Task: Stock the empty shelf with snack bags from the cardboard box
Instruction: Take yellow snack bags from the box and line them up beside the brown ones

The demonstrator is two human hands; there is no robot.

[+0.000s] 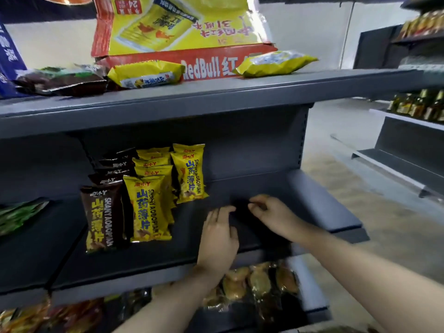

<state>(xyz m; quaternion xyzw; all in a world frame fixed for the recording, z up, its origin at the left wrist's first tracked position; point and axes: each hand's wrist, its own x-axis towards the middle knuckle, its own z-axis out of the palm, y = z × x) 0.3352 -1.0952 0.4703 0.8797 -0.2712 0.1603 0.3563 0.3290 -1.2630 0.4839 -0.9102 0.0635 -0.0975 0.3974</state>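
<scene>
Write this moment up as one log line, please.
step: stocking shelf | left hand: empty, over shelf | right hand: empty, over shelf | snack bags: standing in rows at left | right side: bare

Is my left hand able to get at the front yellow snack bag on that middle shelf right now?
Probably yes. The left hand lies empty on the shelf, just right of the front yellow bag. Only bare shelf shows between them, and the right hand is off to the other side.

Shop aisle. Grey metal shelving unit [216, 92] in front, dark perforated back panel [252, 145]. White wall [312, 32] behind. Speckled beige-grey floor [360, 188] on the right. Second grey shelf rack [408, 150] across the aisle, bottles [420, 104] on it, blurred.
</scene>
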